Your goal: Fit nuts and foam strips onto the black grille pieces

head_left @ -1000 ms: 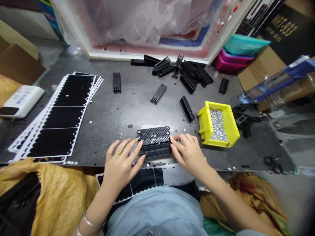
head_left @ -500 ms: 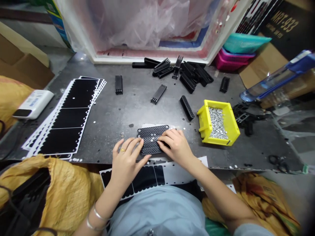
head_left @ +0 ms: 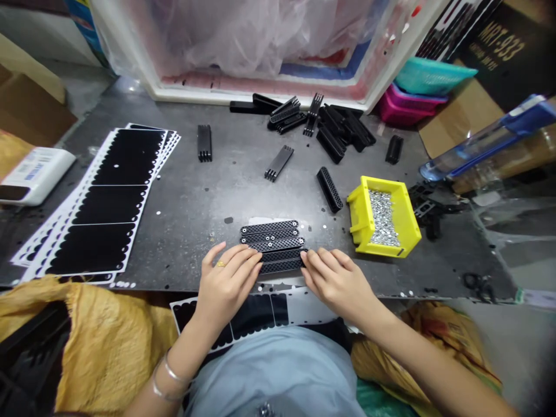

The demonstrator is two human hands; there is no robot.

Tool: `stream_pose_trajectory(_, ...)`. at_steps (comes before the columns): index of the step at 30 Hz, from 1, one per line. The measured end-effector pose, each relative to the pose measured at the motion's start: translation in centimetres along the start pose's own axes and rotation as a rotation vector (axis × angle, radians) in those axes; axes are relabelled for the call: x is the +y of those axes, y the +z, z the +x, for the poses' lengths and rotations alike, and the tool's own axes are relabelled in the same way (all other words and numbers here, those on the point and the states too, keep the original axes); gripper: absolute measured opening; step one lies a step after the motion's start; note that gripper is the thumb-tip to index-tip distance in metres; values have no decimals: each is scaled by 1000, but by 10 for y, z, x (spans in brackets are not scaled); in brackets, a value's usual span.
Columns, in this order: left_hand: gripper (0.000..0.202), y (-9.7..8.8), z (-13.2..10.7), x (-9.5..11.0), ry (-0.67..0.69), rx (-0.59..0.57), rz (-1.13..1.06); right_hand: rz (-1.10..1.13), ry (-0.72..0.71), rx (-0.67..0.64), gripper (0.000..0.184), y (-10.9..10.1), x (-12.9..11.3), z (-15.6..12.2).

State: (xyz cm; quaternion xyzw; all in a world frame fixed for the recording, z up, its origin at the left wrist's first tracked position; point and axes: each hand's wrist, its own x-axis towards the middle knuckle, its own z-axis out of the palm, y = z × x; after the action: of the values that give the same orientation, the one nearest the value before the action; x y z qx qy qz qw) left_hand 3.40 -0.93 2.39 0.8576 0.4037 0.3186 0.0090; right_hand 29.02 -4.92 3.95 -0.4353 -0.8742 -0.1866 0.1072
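A row of slim black bars (head_left: 273, 227) with cross-hatched tops lies side by side near the table's front edge. Small silver ring-like pieces sit at some bar ends, and several lie near the middle. My left hand (head_left: 228, 278) has its fingers together against the left ends of the nearest bars. At their right ends, my right hand (head_left: 336, 284) pinches with thumb and fingertips. Between both hands, the lower bar (head_left: 281, 266) is held at its two ends. The fingers cover those ends. A yellow bin (head_left: 406, 217) of small silver metal pieces (head_left: 383, 217) stands to the right.
Black-and-white sticker sheets (head_left: 110, 200) are stacked at left. Loose black bars (head_left: 330, 189) lie across the table, with a pile (head_left: 343, 130) behind. A white foam box (head_left: 208, 97) borders the back. Scissors (head_left: 478, 284) rest at right; a yellow sack (head_left: 117, 341) stands at lower left.
My right hand has moved right and toward me, from over the bars to their right ends. My left hand has closed in on the nearer bars. The view has shifted slightly.
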Motion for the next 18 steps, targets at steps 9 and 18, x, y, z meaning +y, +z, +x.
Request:
stream_pose_trajectory(9, 23, -5, -21, -1, -27, 40, -1, 126, 46, -59, 25, -7, 10, 3)
stream_pose_trajectory(18, 24, -1, -24, -9, 43, 46, 61, 113, 14, -43, 29, -3, 8, -2)
